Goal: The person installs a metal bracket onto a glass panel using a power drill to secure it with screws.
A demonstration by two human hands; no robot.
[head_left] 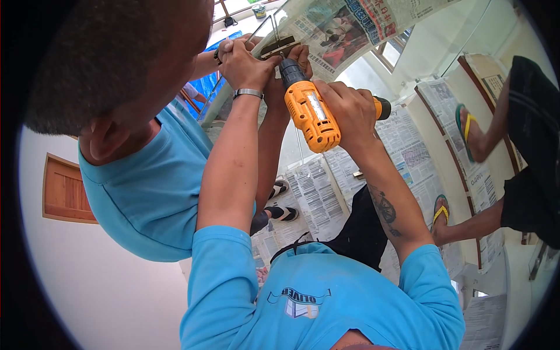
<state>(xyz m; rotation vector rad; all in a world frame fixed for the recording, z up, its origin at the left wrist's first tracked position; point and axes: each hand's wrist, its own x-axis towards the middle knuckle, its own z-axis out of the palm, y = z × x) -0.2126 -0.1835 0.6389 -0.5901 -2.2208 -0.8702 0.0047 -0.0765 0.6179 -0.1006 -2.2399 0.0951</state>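
Note:
My right hand [348, 111] is wrapped round the grip of an orange cordless drill [315, 116]. The drill's black chuck points up at a dark metal bracket [280, 48] on the edge of a glass panel covered with newspaper [344, 32]. My left hand [248, 69], with a metal band at the wrist, is closed at the bracket's left end; its fingertips are partly hidden. A co-worker's hand [300, 60] holds the bracket's right side, behind the chuck. The co-worker's other hand [219, 55] is beside my left hand.
The co-worker in a blue shirt [146, 186] leans in close on my left. Newspaper sheets [318, 195] cover the floor and stair treads below. Another person's sandalled foot [475, 137] stands on the steps at the right. A wooden panel [69, 189] is on the left wall.

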